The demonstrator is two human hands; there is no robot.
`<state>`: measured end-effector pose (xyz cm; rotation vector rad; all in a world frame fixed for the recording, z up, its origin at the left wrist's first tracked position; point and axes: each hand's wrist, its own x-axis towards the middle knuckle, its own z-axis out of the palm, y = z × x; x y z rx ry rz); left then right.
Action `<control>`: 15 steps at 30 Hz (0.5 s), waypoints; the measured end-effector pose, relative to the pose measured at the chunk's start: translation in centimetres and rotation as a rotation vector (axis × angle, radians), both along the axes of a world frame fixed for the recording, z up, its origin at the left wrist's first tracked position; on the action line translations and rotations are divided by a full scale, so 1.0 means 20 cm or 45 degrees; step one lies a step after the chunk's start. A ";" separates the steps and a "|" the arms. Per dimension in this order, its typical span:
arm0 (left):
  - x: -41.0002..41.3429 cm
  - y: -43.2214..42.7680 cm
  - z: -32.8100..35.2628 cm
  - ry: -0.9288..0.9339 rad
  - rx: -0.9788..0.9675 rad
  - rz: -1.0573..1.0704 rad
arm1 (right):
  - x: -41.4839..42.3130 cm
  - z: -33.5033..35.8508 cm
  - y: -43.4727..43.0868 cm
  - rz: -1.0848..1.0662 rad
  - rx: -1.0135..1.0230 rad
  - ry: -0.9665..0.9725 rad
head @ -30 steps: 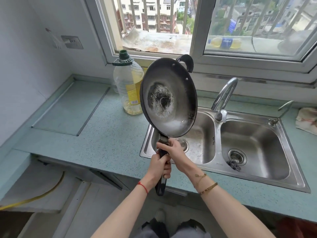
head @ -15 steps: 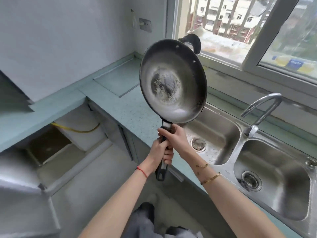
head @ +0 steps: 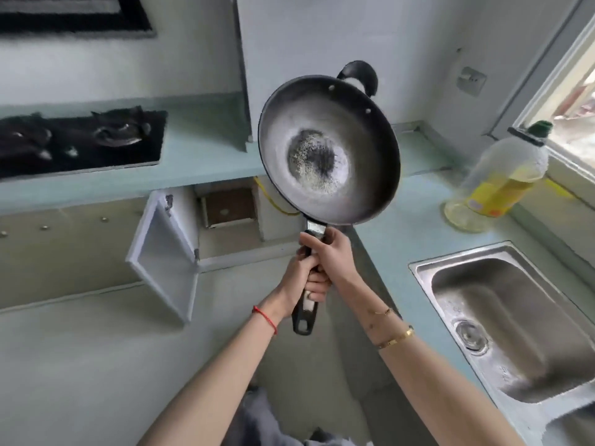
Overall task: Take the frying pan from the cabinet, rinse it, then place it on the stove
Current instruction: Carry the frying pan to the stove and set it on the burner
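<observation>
I grip the pan [head: 328, 149] handle, both hands' fingers [head: 317, 281] wrapped tight; carrying step, next lowering onto stove [head: 77, 140].

An oil bottle [head: 497, 185] with a green cap stood on the pale blue desk [head: 415, 201] by the window [head: 573, 101], near a steel sink [head: 512, 320]. A socket [head: 471, 81] sat on the white wall. Grey floor [head: 96, 365] lay below.

No legible text (bottle [head: 497, 185] label blurred).
</observation>
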<state>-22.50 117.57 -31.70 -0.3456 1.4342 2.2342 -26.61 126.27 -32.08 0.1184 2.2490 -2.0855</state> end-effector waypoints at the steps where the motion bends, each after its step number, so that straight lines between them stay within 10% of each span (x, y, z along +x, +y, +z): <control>1: 0.01 -0.08 0.01 -0.015 0.032 0.051 | -0.01 0.01 -0.10 0.052 -0.011 -0.004; 15: 0.08 -1.50 0.07 -0.001 0.092 0.451 | -0.04 0.04 -1.61 0.462 -0.142 -0.043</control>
